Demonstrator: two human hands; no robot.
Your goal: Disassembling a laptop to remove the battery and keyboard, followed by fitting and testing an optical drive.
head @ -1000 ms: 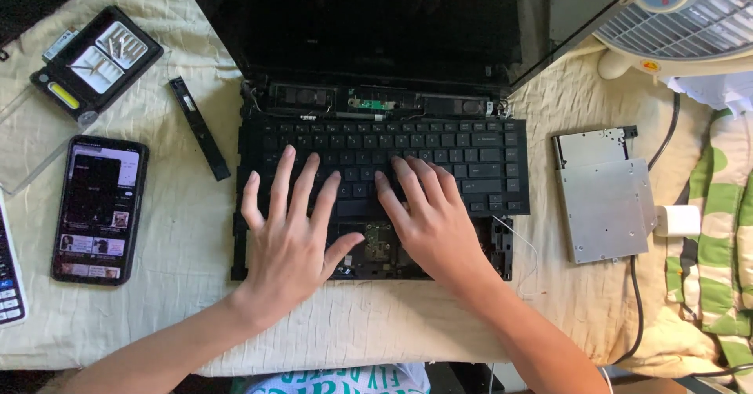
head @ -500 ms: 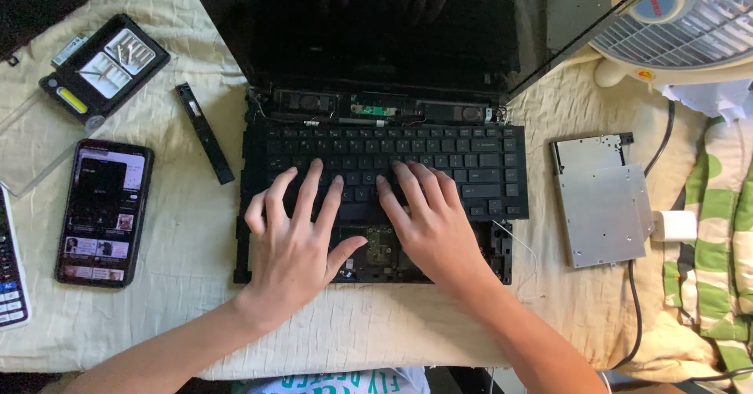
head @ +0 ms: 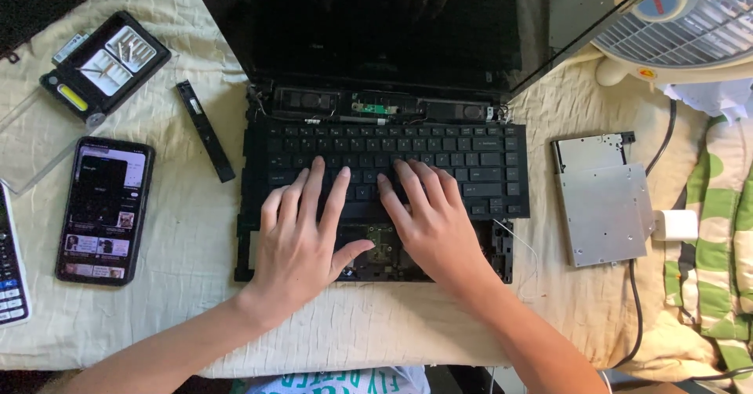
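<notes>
A black laptop (head: pixel 376 41) lies open on a cream cloth, its palm rest cover off and inner parts showing. Its loose black keyboard (head: pixel 478 155) rests on the base. My left hand (head: pixel 302 233) lies flat, fingers spread, on the keyboard's lower left half, thumb over the exposed area. My right hand (head: pixel 431 221) lies flat on the lower middle of the keyboard, fingers pointing up and left. Neither hand grips anything.
A silver optical drive (head: pixel 604 202) lies right of the laptop, beside a white charger (head: pixel 676 225). On the left sit a black plastic strip (head: pixel 205 130), a lit smartphone (head: pixel 104 209), a screwdriver bit case (head: pixel 106 63) and a calculator edge (head: pixel 9 276). A fan (head: pixel 682 17) stands top right.
Both hands have shifted slightly down the keyboard. The view has drifted a little; nothing was taken hold of or let go.
</notes>
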